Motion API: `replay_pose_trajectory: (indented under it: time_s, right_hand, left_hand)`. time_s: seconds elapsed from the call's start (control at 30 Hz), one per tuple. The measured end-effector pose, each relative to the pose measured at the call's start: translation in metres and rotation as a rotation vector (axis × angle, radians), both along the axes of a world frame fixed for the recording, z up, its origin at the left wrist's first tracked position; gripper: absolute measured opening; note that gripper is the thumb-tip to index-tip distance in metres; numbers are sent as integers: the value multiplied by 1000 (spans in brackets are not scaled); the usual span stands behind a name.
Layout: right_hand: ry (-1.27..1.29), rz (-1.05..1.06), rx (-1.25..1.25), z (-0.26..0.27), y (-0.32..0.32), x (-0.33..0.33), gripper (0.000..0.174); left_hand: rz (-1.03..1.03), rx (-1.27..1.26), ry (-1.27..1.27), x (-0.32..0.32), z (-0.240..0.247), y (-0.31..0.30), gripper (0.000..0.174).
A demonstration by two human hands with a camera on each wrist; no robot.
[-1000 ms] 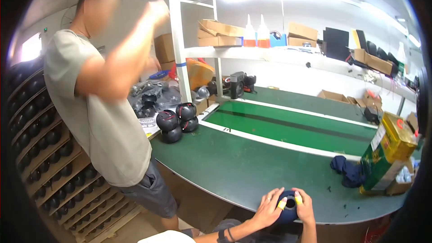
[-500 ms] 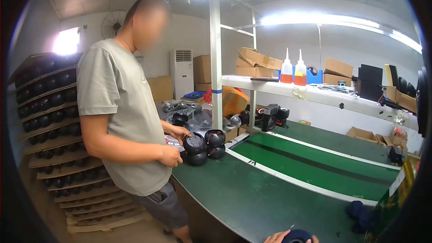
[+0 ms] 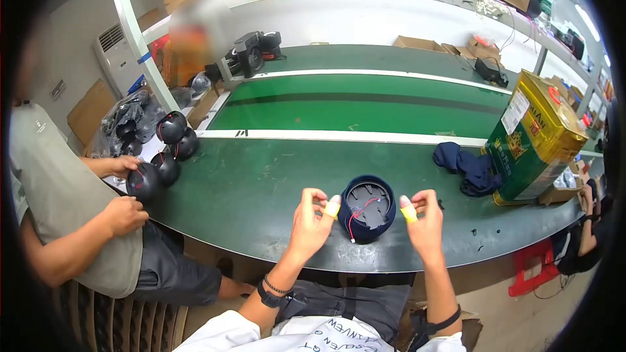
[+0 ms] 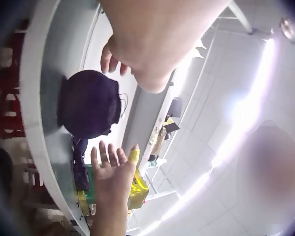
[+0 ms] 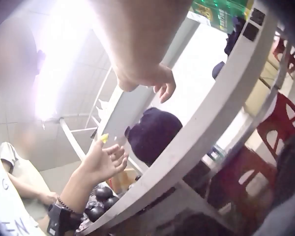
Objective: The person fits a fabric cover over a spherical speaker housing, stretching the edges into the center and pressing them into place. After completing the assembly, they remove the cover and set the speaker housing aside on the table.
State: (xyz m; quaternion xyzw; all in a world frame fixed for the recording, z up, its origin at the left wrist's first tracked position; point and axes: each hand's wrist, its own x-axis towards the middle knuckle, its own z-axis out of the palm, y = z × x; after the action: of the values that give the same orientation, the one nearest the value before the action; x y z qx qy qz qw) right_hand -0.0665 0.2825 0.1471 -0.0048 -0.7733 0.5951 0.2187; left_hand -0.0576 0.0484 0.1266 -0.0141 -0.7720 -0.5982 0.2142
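Green desk (image 3: 261, 205) in the head view: a round shell (image 3: 370, 212) sits on it between left hand (image 3: 309, 221) and right hand (image 3: 425, 223), touching neither. Left wrist view: right fingers spread. Right wrist view: left fingers loosely bent. Shell looks light, stiff beneath a soft dark cover (image 4: 88, 105); best gripped by its sides, off the red wire (image 3: 351, 227).

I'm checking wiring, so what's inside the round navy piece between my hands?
The navy piece holds a dark grey plate; red wiring runs over it to a white connector. Anything beneath the plate is covered.
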Motion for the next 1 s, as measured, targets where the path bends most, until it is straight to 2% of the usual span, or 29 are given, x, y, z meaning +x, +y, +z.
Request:
replay_pose_trajectory:
  time_s: [0.07,0.13,0.2,0.27,0.3,0.33,0.37,0.43,0.47,0.53,0.6,0.63,0.67,0.73,0.8,0.87,0.93,1.0]
  right_hand:
    - [-375,177,385,19,0,-15,37]
    - [-393,230,490,12,-2,-27,39]
    - [-295,315,600,7,2,-42,33]
    - [-240,404,402,-11,4,-44,27]
    - [-316,402,342,4,-4,-37,26]
    - [-266,395,337,0,-6,-38,26]
    - [-180,368,341,-28,-2,-49,27]
    - [-187,310,407,-18,-12,-48,32]
    - [-201,327,439,-22,-8,-51,33]
    - [-23,278,586,-26,3,-55,29]
    - [-227,253,465,-27,11,-64,24]
    - [-394,359,250,-11,3,-58,36]
    - [-414,340,254,-5,-4,-59,36]
    - [-603,634,116,7,-1,-58,43]
    - [-442,570,199,8,-10,-50,42]
    - [-419,484,368,21,-17,-47,39]
    - [-278,387,446,3,-18,-49,36]
    - [-309,333,467,9,-22,-43,35]
  left_hand:
    - [-50,-340,-256,-14,17,4,41]
    - [-107,-385,-318,-28,22,4,39]
    - [-236,-452,-324,-44,15,-2,30]
    - [-178,-510,-184,-42,12,1,24]
    - [-141,-492,-140,-41,8,1,24]
    - [-111,-519,-78,-42,1,2,23]
    - [-107,-486,-68,-44,-5,3,21]
    - [-114,-436,-111,-45,-6,-1,23]
    - [-169,-411,-184,-48,-3,-6,26]
    - [-114,-397,-203,-58,-7,-9,43]
    - [-444,-314,-323,-82,-25,-15,59]
    - [-554,-318,-310,-88,-34,-13,58]
    - [-577,-306,-319,-86,-35,-12,58]
    - [-486,-292,-255,-73,-29,-4,49]
    - [-435,-262,-182,-65,-17,-4,44]
    - [-336,-296,-123,-62,-22,2,42]
    - [-332,-271,-118,-56,-14,6,41]
    - [-278,-274,-111,-54,-12,8,40]
